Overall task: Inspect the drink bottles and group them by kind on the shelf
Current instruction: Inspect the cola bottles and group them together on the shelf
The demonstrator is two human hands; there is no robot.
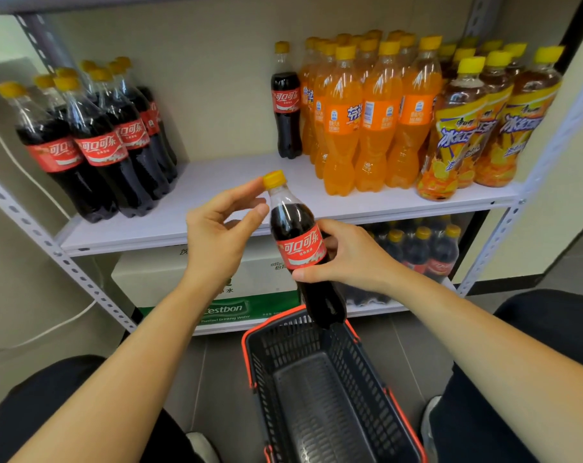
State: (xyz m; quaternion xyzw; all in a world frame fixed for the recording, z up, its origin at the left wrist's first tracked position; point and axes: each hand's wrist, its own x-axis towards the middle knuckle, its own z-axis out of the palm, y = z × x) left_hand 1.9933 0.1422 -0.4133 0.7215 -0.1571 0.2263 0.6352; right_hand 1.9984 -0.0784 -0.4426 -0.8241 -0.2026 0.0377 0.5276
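A cola bottle (pixel 300 238) with a red label and yellow cap is held upright in front of the shelf (pixel 216 182), above the basket. My right hand (pixel 346 255) grips its middle around the label. My left hand (pixel 223 225) touches the neck just under the cap with fingertips and thumb. Several cola bottles (pixel 96 142) stand grouped at the shelf's left. One lone cola bottle (pixel 286 101) stands beside the orange soda bottles (pixel 370 108). Iced tea bottles (pixel 483 118) fill the right end.
A black basket with a red rim (pixel 250 355) sits on the floor between my knees, with nothing in it. Below the shelf are a white and green water carton (pixel 189 282) and a pack of cola bottles (pixel 423 248). Grey perforated uprights frame the rack.
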